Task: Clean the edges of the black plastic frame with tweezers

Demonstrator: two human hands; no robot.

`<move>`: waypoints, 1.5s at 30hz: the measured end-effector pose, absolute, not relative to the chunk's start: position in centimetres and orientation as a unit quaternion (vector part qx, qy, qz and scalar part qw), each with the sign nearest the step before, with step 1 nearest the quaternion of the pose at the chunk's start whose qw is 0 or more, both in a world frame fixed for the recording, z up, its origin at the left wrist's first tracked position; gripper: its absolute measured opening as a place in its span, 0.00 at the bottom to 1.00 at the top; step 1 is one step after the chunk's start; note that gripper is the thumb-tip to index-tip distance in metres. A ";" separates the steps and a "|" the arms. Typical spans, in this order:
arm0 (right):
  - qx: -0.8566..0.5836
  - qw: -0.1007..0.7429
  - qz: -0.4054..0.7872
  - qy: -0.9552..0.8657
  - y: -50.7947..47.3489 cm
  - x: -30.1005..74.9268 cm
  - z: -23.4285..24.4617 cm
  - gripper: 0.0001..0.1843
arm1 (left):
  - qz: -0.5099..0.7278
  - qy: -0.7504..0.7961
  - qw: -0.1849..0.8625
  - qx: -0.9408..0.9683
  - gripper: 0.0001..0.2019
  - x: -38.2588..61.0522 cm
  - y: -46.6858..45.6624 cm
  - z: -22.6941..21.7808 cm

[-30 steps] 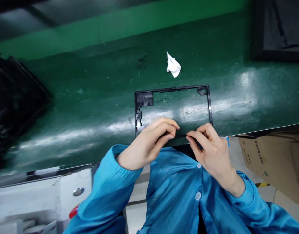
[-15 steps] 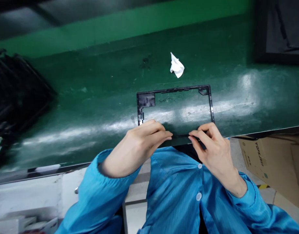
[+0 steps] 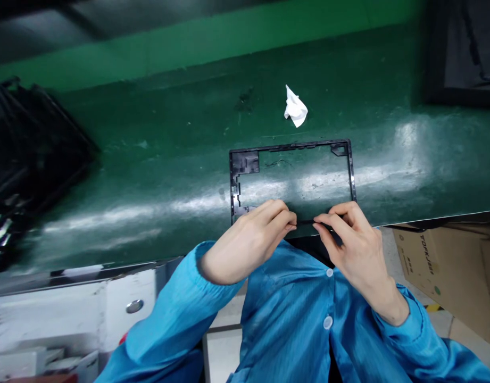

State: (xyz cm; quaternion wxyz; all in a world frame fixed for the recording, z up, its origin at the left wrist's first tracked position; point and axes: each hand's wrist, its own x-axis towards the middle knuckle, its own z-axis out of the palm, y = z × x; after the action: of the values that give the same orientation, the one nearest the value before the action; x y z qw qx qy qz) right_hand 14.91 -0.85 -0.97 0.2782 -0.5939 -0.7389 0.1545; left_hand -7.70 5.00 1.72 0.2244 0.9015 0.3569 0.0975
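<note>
the dark green workbench (image 3: 160, 138) stretches across your view, and your blue smock (image 3: 288, 303) fills six o'clock. measured from the black rectangular plastic frame, a blurred pile of black parts (image 3: 33, 154) sits at nine o'clock, a cardboard box (image 3: 448, 271) at four and a black-bordered panel (image 3: 460, 96) at two. the black rectangular plastic frame (image 3: 292, 146) itself lies on the bench just ahead of you, its six o'clock bar at your fingertips. your left hand (image 3: 252, 239), at seven o'clock, has its fingers bunched at that bar; you cannot tell whether they grip it. your right hand (image 3: 354, 247), at five, pinches the bar between thumb and forefinger. a crumpled white tissue (image 3: 296, 109) lies at twelve, near the frame.
</note>
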 end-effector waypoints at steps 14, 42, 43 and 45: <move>-0.584 0.285 0.165 -0.742 -0.8 15.0 -0.8 0.05 | 0.158 0.389 0.301 0.857 0.06 -8.6 5.3 0.9; -0.566 0.324 0.161 -0.741 -1.0 15.2 -1.1 0.07 | 0.150 0.405 0.097 0.897 0.09 -4.9 2.7 -0.5; -0.560 0.323 0.155 -0.747 -1.0 15.1 -1.1 0.08 | 0.139 0.413 0.112 0.893 0.09 -4.6 2.6 -0.2; -0.553 0.317 0.147 -0.756 -1.1 14.7 -1.2 0.08 | 0.120 0.428 0.135 0.886 0.09 -4.0 2.4 0.3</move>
State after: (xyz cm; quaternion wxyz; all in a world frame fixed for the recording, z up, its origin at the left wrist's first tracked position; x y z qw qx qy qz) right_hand 14.73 -1.10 -1.19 0.3170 -0.5531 -0.7562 0.1473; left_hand -4.04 2.41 0.33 0.1351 0.8856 0.4279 0.1197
